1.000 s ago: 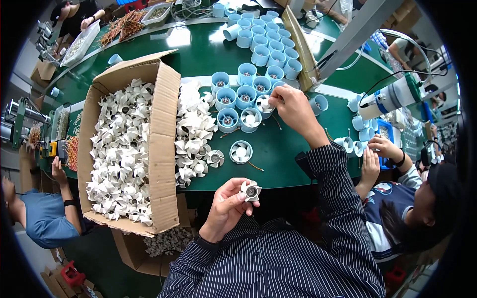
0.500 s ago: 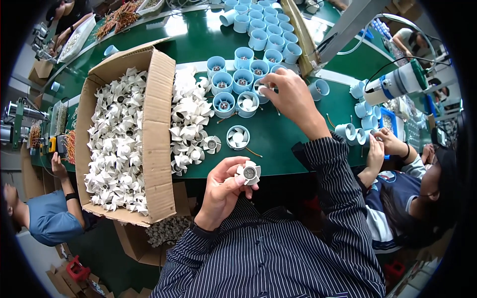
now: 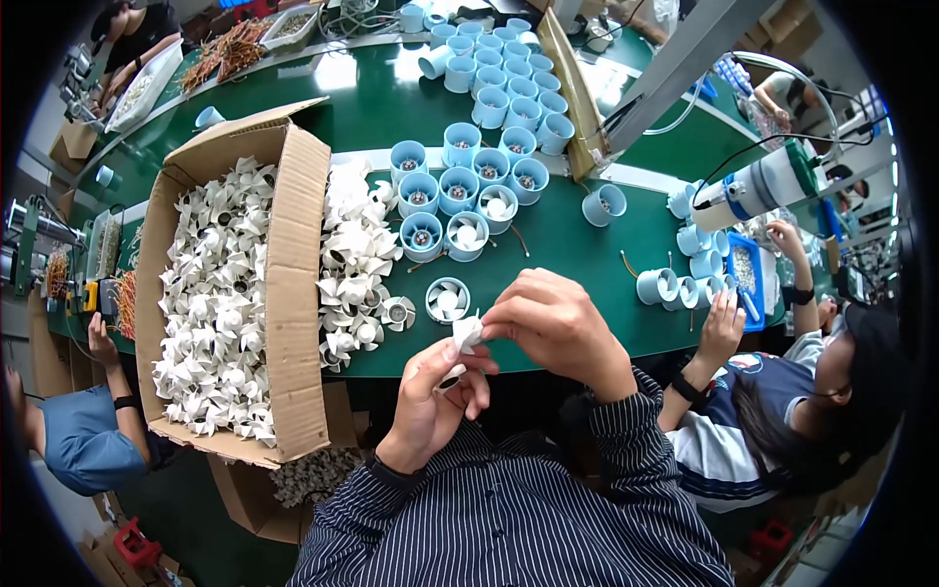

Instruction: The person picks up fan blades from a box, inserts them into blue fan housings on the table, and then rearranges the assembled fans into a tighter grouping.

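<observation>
My L grip (image 3: 430, 396) is clamped on 2 wht fans: the upper fan (image 3: 468, 335) up at the fingertips, the lower fan (image 3: 449, 381) tucked btwn the curled fingers. My R grip (image 3: 562, 328) is pinched together on the upper fan's edge, so both hands meet there, about at the near edge of the grn bench (image 3: 567, 264).

Room: R of the cup cluster there's a clear grn stretch, running over to the co-worker's cups (image 3: 675, 289). L side is tight: cardboard box (image 3: 298, 293) takes it up & reaches past the near edge in view; loose fan pile (image 3: 357, 254) sits right alongside, w/ 1 fan (image 3: 398, 312) at its R margin. Far side, a tan board (image 3: 575, 83) stands next to the back cups (image 3: 504, 83).

Count: cup cluster (image 3: 457, 189) = 10 blue cups, 8 w/ bare motors showing, 2 w/ wht fans in. Plus 1 fanned cup (image 3: 448, 299) apart, nearer me, & 1 lone cup (image 3: 603, 203) off to the R, just this side of the pale strip. Back cups approx. 20, overlapping, can't get exact no. Fans in box & pile: too many to count.
</observation>
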A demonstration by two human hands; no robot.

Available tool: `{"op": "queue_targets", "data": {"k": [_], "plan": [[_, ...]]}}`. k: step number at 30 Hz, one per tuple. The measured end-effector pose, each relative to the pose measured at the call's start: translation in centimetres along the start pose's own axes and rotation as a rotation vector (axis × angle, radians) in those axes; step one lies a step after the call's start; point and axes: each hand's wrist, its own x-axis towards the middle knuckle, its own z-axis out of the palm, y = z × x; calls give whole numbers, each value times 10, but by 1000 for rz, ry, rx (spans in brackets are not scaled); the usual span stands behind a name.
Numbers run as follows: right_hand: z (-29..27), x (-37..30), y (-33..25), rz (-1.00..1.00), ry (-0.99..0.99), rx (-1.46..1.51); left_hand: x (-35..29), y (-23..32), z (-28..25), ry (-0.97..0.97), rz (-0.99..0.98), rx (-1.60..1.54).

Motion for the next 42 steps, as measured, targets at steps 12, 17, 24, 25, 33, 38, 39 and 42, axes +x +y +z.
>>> {"op": "queue_targets", "data": {"k": [12, 17, 24, 25, 33, 38, 39, 42], "plan": [[-32, 43, 159, 470, 125, -325, -13, -11, -21, -160, -141, 33], [-36, 56, 140, 597, 150, -207, -20, -3, -22, -126, -105, 90], [-33, 71, 146, 485, 42, -434, -30, 24, 3, -128, 166, 664], [-32, 70, 149, 482, 53, -447, -29, 31, 2, -155, 262, 848], [-25, 61, 140, 384, 91, -503, -54, 81, 33, -190, 764, 1464], [-24, 39, 17, 481, 210, 138, -66, 113, 35, -154, 714, 1693], [-17, 30, -5, 444, 188, 308, -63, 117, 35, -152, 717, 1746], [-2, 23, -51, 347, -88, 529, -61, 122, 40, -142, 681, 1860]]}}
